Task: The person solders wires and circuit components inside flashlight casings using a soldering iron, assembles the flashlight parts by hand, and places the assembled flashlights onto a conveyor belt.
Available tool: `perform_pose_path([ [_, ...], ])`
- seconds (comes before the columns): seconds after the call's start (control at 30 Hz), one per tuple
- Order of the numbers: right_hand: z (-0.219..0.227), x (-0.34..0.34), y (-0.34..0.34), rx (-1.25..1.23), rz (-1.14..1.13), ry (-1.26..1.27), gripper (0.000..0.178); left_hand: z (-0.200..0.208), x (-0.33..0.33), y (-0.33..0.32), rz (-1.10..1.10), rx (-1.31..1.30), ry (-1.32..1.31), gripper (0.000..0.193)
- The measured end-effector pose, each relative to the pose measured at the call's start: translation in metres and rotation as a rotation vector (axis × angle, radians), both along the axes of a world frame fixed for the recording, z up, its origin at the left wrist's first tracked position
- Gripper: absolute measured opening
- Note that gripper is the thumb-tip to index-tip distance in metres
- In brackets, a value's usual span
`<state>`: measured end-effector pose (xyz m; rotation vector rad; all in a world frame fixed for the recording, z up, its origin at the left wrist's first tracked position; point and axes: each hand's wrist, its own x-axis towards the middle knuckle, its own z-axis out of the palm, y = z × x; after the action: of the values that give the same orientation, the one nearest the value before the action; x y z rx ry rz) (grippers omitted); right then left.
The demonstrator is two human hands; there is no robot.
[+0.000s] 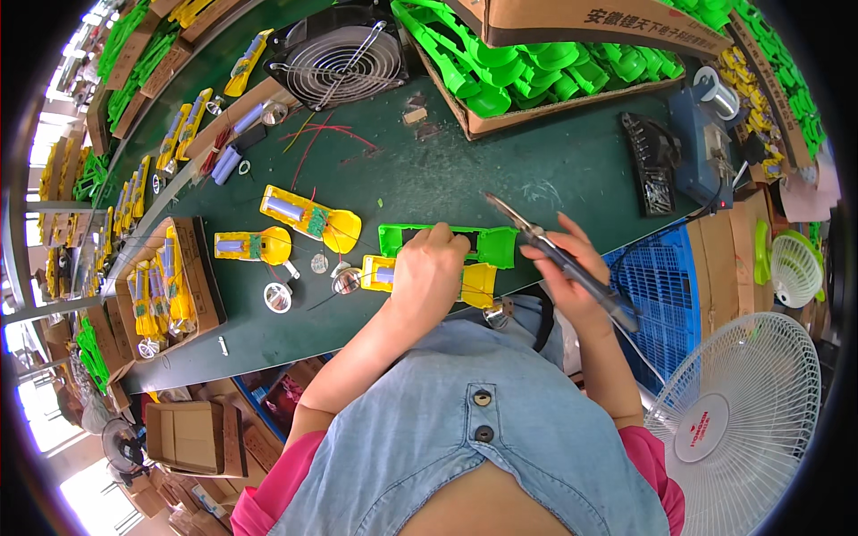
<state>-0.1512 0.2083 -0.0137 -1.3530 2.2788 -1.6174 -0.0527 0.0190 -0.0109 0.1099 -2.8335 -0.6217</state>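
Observation:
My left hand [429, 268] is closed, its fingers bent over the middle of a green plastic shell [496, 246]; the fingertips are partly hidden. Under its palm and wrist lies a yellow lamp housing [478, 284] with a blue battery cell and thin wires. In my right hand [576, 272] is a soldering iron [567, 259], its tip pointing up and left over the bench, apart from both shells. Left of the hands lie two more yellow housings [340, 230] with cells and small green circuit boards. Round silver reflectors [278, 297] rest beside them.
A carton of green shells [572, 85] stands at the back. A black caged fan [344, 62] is at the far left. A blue soldering station [702, 143] with a solder spool [717, 94] sits right. A carton of yellow housings [210, 277] stands left; a white fan [742, 420] is near right.

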Motion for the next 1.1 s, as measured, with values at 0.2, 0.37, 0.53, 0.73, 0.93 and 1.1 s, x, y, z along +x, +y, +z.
perform_pose_path([
  [0.2, -0.001, 0.001, 0.003, -0.451, -0.133, -0.47, 0.013, 0.001, -0.005, -0.002, 0.014, 0.025, -0.049, 0.005],
  [0.37, -0.009, -0.006, 0.006, -0.26, -0.11, -0.737, 0.016, 0.002, -0.007, -0.002, 0.006, 0.021, -0.051, 0.005],
  [0.53, -0.016, -0.005, 0.002, -0.203, -0.075, -0.729, 0.017, 0.003, -0.007, -0.003, 0.002, 0.024, -0.067, 0.005],
  [0.73, -0.018, -0.003, 0.002, -0.217, -0.102, -0.682, 0.017, 0.001, -0.007, -0.003, 0.005, 0.028, -0.074, 0.004],
  [0.93, -0.01, -0.001, 0.003, -0.157, -0.121, -0.733, 0.018, 0.003, -0.009, -0.002, 0.005, 0.003, -0.091, 0.004],
  [1.1, 0.0, 0.015, 0.007, -0.307, -0.148, -0.557, 0.018, 0.001, -0.008, -0.003, 0.01, 0.011, -0.087, 0.005],
])
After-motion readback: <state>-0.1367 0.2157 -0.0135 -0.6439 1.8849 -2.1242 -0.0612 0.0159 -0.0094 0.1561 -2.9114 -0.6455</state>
